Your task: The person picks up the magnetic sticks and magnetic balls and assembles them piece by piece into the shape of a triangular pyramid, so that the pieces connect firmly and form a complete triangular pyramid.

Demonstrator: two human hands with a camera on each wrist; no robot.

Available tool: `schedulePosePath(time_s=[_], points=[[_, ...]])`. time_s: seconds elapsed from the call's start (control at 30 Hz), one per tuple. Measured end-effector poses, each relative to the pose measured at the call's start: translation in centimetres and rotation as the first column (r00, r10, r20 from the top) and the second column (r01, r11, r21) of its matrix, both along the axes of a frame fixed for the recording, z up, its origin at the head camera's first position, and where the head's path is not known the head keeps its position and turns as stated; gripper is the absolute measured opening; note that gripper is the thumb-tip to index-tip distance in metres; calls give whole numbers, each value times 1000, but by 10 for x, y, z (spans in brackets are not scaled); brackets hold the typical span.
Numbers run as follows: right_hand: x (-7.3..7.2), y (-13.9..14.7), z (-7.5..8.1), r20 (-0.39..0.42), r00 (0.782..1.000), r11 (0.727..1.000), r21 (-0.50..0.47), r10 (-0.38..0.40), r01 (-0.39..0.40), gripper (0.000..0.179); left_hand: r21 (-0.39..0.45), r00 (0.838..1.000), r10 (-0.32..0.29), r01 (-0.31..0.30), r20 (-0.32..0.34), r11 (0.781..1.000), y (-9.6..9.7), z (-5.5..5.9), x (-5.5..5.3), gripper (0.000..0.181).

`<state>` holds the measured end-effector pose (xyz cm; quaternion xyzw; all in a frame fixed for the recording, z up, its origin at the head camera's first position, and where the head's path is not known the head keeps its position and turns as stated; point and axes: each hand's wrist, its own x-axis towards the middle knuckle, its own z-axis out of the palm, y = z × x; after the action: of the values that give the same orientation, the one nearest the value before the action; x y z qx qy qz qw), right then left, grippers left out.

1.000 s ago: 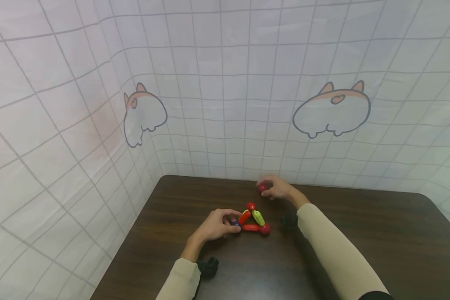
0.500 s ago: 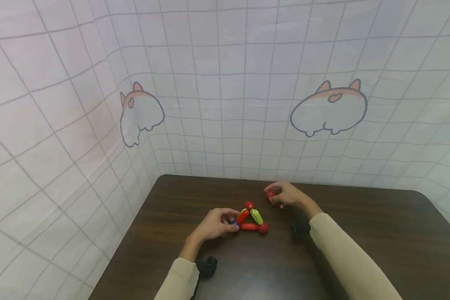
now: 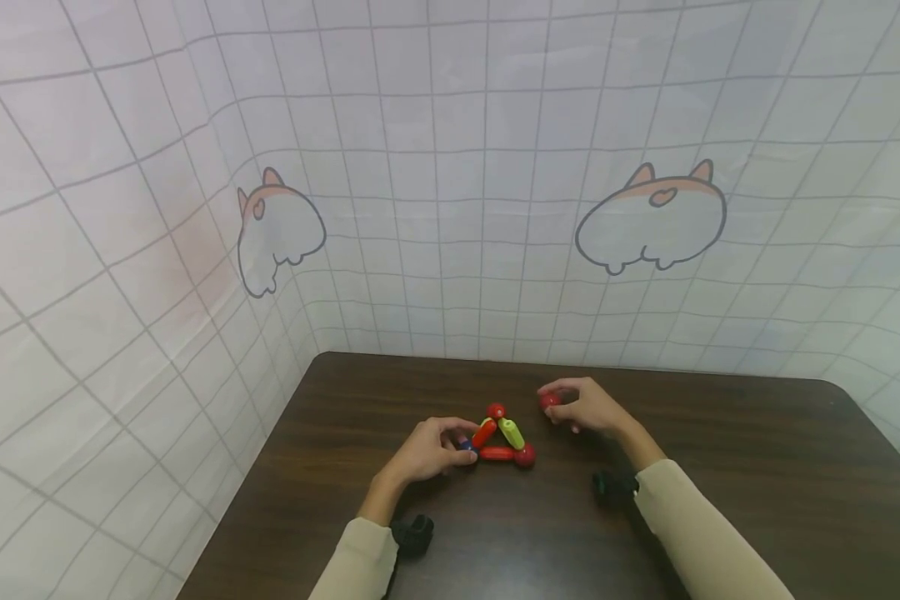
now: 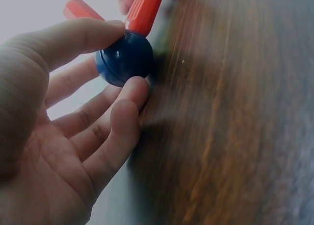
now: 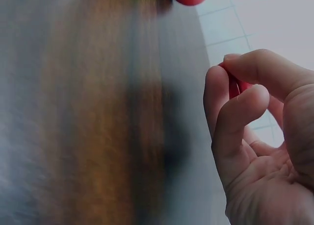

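Observation:
On the brown table lies a triangle of magnetic rods and balls. My left hand (image 3: pixel 431 450) holds the blue ball (image 4: pixel 126 58) at its near-left corner between thumb and fingers. Two red rods (image 3: pixel 497 453) meet that ball, one tilted upward. A yellow-green rod (image 3: pixel 511 432) makes the right side, with a red ball (image 3: pixel 524 455) at the near-right corner and another red ball (image 3: pixel 496 411) at the far corner. Beyond and to the right, my right hand (image 3: pixel 592 408) pinches a separate loose red ball (image 3: pixel 549 400); only a sliver shows in the right wrist view.
The dark wood-grain table (image 3: pixel 510 533) ends at the back against a white grid-patterned curtain (image 3: pixel 457 250). Black wrist cameras (image 3: pixel 414 536) sit under both wrists, close above the tabletop.
With the loose red ball in its fingers, my right hand has moved right and toward me from the back of the table. My left hand stays on the blue ball.

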<state>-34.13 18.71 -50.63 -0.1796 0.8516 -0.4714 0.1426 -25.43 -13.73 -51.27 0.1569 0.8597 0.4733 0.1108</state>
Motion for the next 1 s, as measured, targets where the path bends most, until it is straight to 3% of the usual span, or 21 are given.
schedulePosePath(time_s=[0.5,1.0], points=[[39,-4,-4,16,999,975,-217,-52,54,44,-20,1000,-2,1,-28,1000,4,1,1,39],[55,-13,4,37,999,953,-301,-30,40,47,-66,997,-8,3,-80,998,7,2,4,40]])
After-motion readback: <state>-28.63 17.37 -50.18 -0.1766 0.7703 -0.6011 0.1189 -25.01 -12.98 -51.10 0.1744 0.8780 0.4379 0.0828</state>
